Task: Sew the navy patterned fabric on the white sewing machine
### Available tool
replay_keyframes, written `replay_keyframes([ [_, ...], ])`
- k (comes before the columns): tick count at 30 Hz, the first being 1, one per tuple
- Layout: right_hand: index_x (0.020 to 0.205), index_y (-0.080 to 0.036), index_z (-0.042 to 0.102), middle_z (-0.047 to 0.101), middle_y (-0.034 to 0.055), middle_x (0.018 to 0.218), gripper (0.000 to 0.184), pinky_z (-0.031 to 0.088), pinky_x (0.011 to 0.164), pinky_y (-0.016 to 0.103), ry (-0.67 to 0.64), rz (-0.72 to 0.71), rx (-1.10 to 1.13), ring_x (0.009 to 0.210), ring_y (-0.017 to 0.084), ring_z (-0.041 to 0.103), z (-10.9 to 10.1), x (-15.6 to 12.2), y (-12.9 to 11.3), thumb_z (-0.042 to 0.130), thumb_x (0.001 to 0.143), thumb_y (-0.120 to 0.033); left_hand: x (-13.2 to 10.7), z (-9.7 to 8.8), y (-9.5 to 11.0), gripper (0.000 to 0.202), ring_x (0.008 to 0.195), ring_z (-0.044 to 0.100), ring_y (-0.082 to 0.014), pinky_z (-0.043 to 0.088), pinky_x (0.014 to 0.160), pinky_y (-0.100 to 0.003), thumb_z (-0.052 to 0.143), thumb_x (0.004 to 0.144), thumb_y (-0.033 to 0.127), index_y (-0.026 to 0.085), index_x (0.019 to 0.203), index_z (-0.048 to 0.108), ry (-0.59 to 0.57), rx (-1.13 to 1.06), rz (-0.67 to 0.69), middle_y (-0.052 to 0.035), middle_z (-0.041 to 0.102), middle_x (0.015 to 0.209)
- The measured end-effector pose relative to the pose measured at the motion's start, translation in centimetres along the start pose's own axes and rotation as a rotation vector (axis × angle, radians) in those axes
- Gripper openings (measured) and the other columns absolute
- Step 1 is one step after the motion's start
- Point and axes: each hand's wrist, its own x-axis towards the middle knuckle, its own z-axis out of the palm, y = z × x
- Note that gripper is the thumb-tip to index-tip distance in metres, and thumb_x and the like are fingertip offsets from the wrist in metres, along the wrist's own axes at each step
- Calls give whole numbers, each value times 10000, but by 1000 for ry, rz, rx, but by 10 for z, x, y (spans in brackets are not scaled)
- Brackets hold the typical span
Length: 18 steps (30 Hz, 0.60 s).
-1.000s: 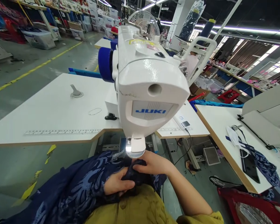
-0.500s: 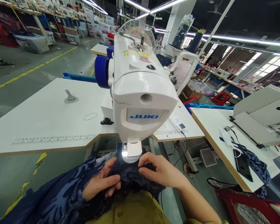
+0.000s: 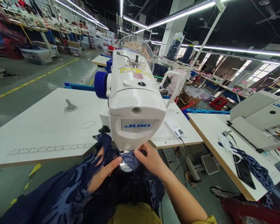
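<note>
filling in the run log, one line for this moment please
left hand: flat on navy fabric | right hand: pinching it under sewing machine head

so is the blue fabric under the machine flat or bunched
Bunched: the blue fabric lies in folds, pressed by the left hand, pinched by the right hand.

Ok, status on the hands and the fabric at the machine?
Left hand open, flat on navy patterned fabric. Right hand pinching its edge under sewing machine head. Head hides the needle.
</note>
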Motion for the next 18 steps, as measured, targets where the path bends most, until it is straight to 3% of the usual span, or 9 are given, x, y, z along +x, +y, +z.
replay_keyframes([
  [3, 913, -194, 541, 603, -7, 832, 160, 437, 701, 253, -67, -17, 19, 768, 139, 570, -10, 4, 3, 574, 878, -346, 8, 6, 7, 417, 1030, 641, -279, 501, 948, -379, 623, 785, 581, 243, 1028, 633, 47, -18, -21, -42, 714, 1051],
  [5, 912, -183, 575, 618, -4, 815, 179, 444, 675, 242, -110, -28, -51, 746, 135, 577, -24, 15, 6, 529, 908, -356, 10, 11, 8, 449, 1177, 591, -306, 438, 1051, -420, 631, 783, 568, 273, 1121, 621, 74, -44, -58, -34, 699, 1172],
  [8, 947, -169, 626, 668, 16, 854, 251, 467, 718, 254, -9, -22, -335, 796, 151, 615, -49, 47, 15, 426, 967, -320, 12, 17, 1, 545, 1317, 489, -334, 358, 1124, -478, 622, 777, 584, 317, 1250, 572, 135, -32, -63, -26, 646, 1306],
  [10, 956, -149, 644, 682, 42, 937, 255, 464, 790, 278, 74, -9, -452, 893, 176, 625, -62, 73, 23, 412, 974, -252, 13, 17, -5, 541, 1347, 452, -352, 333, 1137, -509, 615, 774, 590, 321, 1241, 588, 156, -15, -61, -28, 629, 1333],
  [13, 892, -109, 669, 676, 51, 962, 255, 449, 882, 324, 63, 6, -550, 1001, 217, 623, -68, 110, 38, 444, 972, -197, 13, 14, -8, 406, 1315, 486, -358, 328, 1138, -512, 607, 770, 567, 317, 1083, 671, 150, 59, -36, -14, 668, 1277],
  [18, 1089, -164, 630, 645, 67, 1117, 212, 549, 836, 382, 23, 10, -642, 954, 186, 641, -60, 139, 58, 592, 940, -311, 7, 10, 6, 279, 1185, 600, -322, 380, 1107, -464, 550, 805, 532, 309, 791, 718, 134, 164, 45, 33, 731, 1148],
])
